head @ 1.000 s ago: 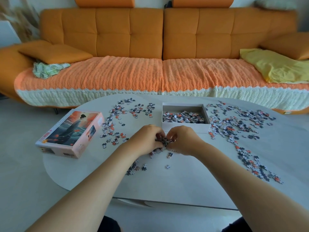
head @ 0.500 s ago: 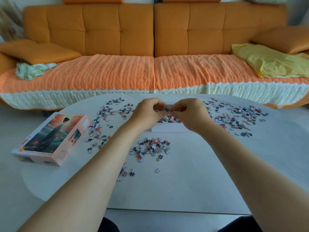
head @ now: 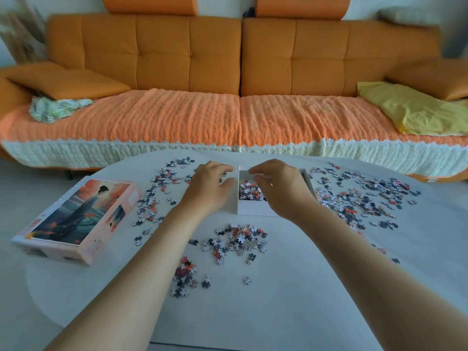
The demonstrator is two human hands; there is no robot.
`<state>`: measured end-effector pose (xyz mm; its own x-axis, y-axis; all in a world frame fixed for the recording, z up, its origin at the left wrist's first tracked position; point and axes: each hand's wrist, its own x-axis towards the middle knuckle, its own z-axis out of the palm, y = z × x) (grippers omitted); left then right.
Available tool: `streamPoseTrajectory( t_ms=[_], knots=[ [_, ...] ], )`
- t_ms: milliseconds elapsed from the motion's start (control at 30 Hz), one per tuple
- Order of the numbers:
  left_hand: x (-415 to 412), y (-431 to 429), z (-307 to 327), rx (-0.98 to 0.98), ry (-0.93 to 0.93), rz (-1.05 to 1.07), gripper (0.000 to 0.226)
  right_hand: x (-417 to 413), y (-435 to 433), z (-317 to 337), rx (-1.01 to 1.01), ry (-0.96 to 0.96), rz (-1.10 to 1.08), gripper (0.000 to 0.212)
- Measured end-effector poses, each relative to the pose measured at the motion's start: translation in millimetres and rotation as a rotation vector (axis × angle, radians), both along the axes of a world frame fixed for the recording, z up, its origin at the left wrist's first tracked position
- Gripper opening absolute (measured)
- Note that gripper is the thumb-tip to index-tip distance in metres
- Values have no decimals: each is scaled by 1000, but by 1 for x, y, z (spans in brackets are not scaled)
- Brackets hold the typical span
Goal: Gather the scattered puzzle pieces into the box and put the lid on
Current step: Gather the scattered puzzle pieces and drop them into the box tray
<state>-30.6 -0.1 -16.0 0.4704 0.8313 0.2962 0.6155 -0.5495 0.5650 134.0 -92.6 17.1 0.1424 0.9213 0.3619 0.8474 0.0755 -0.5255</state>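
While the left hand [head: 210, 190] hangs loose-fingered beside the white box [head: 253, 211], the right hand [head: 278, 191] curls over it, grip unclear; puzzle pieces [head: 238, 239] lie around on the table [head: 278, 312], and the lid [head: 76, 219] is well to the left.

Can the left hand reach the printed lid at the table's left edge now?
Probably yes: the left hand looks open, and only flat puzzle pieces lie between it and the lid.

I see white, navy and orange puzzle pieces [head: 238, 239], a plain white box [head: 253, 212], a pink lid [head: 76, 214] picturing a teal-robed figure, and a pale grey counter [head: 278, 305].
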Motion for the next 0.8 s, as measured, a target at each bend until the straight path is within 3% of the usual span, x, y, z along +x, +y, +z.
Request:
streamPoseTrajectory(
  t_ms=[133,233,333,433,567,667,800],
  knots=[
    [-31,31,-8,-82,191,95,48,-43,22,5,-4,59,101,26],
    [-53,61,-20,-172,345,145,59,-74,53,-2,-127,92,102,31],
    [-66,74,-31,-272,514,202,69,-93,89,-25,-253,5,86,40],
    [-73,80,-39,-278,556,229,78,-101,123,-45,-407,-129,-12,55],
    [-77,89,-47,-209,522,153,70,-104,155,-60,-583,-212,-60,66],
    [-79,93,-48,-82,355,90,41,-105,164,-65,-629,-279,-16,58],
    [-78,100,-42,-65,165,167,33,-105,157,-65,-616,-365,75,45]
  ],
)
